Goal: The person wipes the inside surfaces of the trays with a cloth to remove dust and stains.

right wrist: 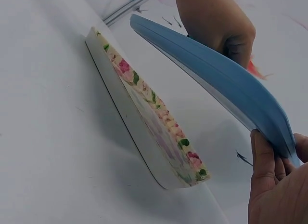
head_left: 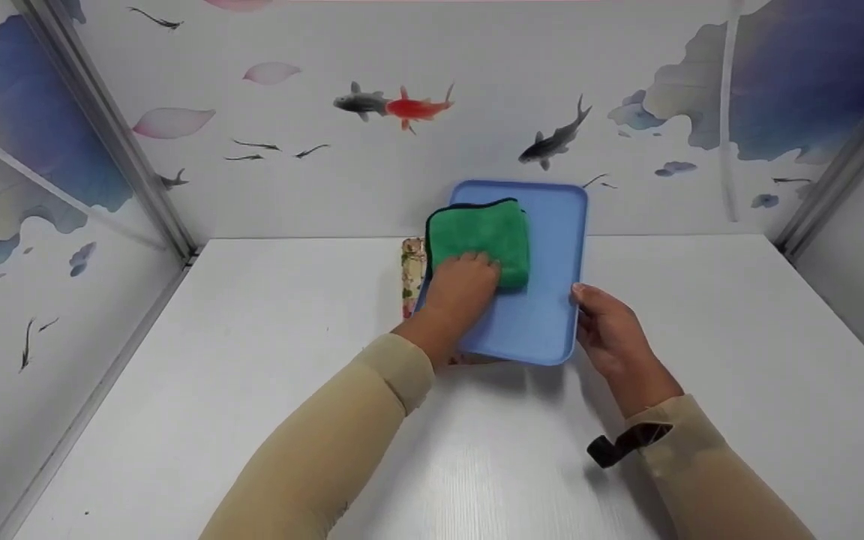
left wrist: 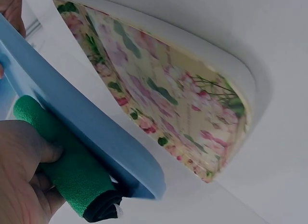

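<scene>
A blue tray [head_left: 541,322] is held up above a floral-patterned tray [left wrist: 192,113], tilted in both wrist views. My right hand [head_left: 612,330] pinches the blue tray's right edge, thumb on the upper side and fingers beneath. On the blue tray lies a folded green cloth [head_left: 481,229] with dark edging. My left hand [head_left: 466,289] grips this cloth at its near side; the left wrist view has the thumb over it and fingers curled below. In the head view the floral tray is mostly hidden, with its left border and a bit of its front showing.
The floral tray rests on a white table [head_left: 274,360], close to the back wall [head_left: 289,187]. That wall carries painted fish and petals. Metal-framed side panels stand left and right. A dark wrist device [head_left: 627,444] sticks out from my right wrist.
</scene>
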